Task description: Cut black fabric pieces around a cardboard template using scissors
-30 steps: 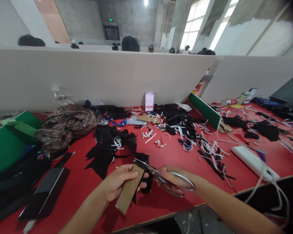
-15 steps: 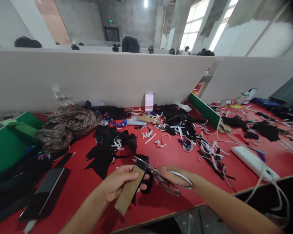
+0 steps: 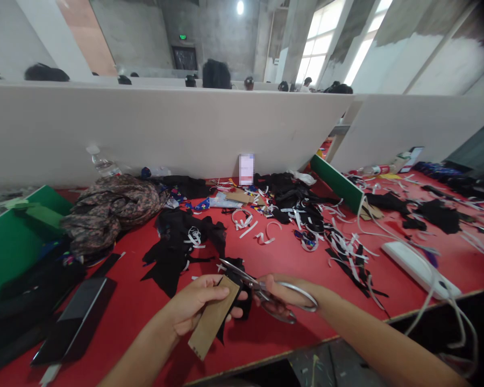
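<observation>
Head: cardboard strip (image 3: pixel 210 325) inside left grip (image 3: pixel 191 306)

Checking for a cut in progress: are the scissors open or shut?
Slightly open, it seems: the scissors in the right hand show a narrow gap between blades beside the cardboard strip in the left hand.

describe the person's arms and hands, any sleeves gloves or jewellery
The left forearm and right forearm are bare, with no sleeves in view. The left hand and right hand wear no gloves, and no watch, ring, bracelet or marking can be seen on either.
</observation>
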Demonstrator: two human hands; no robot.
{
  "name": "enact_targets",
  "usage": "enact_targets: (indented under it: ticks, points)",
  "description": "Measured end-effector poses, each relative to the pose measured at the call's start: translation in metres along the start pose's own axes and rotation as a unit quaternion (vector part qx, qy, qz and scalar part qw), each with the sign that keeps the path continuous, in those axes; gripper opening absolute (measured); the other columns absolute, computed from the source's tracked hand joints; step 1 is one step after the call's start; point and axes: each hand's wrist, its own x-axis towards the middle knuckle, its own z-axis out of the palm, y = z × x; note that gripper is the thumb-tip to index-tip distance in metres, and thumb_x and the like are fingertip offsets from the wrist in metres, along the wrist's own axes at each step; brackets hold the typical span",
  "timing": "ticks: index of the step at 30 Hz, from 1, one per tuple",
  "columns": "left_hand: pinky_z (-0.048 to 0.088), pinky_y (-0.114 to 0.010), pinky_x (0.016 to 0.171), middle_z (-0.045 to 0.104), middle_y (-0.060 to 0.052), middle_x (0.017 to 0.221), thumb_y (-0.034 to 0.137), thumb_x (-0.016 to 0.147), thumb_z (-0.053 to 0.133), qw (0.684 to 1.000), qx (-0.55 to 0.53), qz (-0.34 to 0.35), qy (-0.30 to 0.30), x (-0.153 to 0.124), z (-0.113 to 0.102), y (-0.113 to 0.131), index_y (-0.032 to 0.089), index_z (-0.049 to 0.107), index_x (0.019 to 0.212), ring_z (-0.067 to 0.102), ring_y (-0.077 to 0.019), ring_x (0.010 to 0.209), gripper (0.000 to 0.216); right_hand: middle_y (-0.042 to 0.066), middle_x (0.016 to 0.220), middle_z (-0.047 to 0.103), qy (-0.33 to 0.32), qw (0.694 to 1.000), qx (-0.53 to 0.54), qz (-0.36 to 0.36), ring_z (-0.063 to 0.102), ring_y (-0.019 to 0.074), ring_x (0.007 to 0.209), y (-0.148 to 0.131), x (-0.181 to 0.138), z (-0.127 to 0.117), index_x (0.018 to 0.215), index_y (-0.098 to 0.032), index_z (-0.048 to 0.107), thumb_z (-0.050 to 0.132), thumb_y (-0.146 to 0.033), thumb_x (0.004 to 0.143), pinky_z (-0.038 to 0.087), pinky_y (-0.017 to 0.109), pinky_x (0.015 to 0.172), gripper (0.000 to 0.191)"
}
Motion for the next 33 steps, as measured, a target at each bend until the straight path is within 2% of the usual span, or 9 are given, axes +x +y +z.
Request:
enact_targets:
  ticks: [5,12,21,26,29,33]
  points:
    - [0.051,-0.022,0.057,0.063,-0.018,0.107,0.021,0.074,0.06,1.0,-0.003,0.002,0.0,-0.001,0.0,0.0,0.012,0.059,0.098,0.067,-0.0221,0.076,0.026,-0.004,0.058,0.041,-0.006,1.0,-0.002,0.018,0.037,0.006,0.042,0.001,0.001,-0.001,0.088,-0.015,0.052,0.016,-0.076,0.072,0.03,0.018,0.037,0.072]
    - [0.051,-0.022,0.057,0.062,-0.018,0.107,0.021,0.074,0.06,1.0,-0.001,0.004,-0.003,-0.002,0.002,0.0,0.012,0.059,0.1,0.067,-0.0209,0.075,0.028,-0.005,0.057,0.041,-0.012,1.0,0.008,0.002,0.037,0.0061,0.04,0.001,0.0,0.0,0.088,-0.016,0.052,0.017,-0.074,0.074,0.031,0.019,0.037,0.07]
    - [0.052,-0.023,0.059,0.062,-0.018,0.108,0.02,0.074,0.059,1.0,-0.002,0.011,-0.014,-0.002,0.002,0.0,0.011,0.059,0.099,0.067,-0.0208,0.075,0.027,-0.007,0.052,0.04,0.007,1.0,0.022,-0.017,0.033,0.0041,0.034,-0.004,-0.005,0.002,0.085,-0.015,0.053,0.029,-0.075,0.072,0.027,0.017,0.031,0.065]
    - [0.052,-0.023,0.058,0.061,-0.018,0.109,0.021,0.074,0.06,1.0,-0.001,0.004,-0.008,-0.003,0.002,-0.002,0.011,0.059,0.098,0.067,-0.023,0.077,0.026,-0.006,0.054,0.042,0.019,0.999,0.036,-0.01,0.036,0.0057,0.036,-0.007,-0.003,0.005,0.085,-0.016,0.053,0.025,-0.072,0.076,0.03,0.018,0.033,0.063]
    - [0.052,-0.027,0.066,0.061,-0.017,0.11,0.02,0.074,0.061,0.999,-0.025,0.034,0.015,0.001,0.004,-0.001,0.011,0.059,0.097,0.065,-0.0241,0.084,0.024,-0.004,0.057,0.047,0.1,0.995,0.026,-0.009,0.041,0.0076,0.04,-0.014,0.002,0.01,0.081,-0.016,0.053,0.029,-0.065,0.08,0.035,0.021,0.038,0.055]
    - [0.05,-0.03,0.08,0.064,-0.011,0.105,0.015,0.074,0.061,0.978,-0.116,0.141,0.101,0.017,0.006,0.004,0.014,0.058,0.095,0.063,-0.0202,0.091,0.021,0.001,0.072,0.059,0.259,0.965,0.037,-0.027,0.055,0.0135,0.06,-0.021,0.02,0.017,0.084,-0.017,0.054,0.051,-0.054,0.077,0.042,0.024,0.054,0.037]
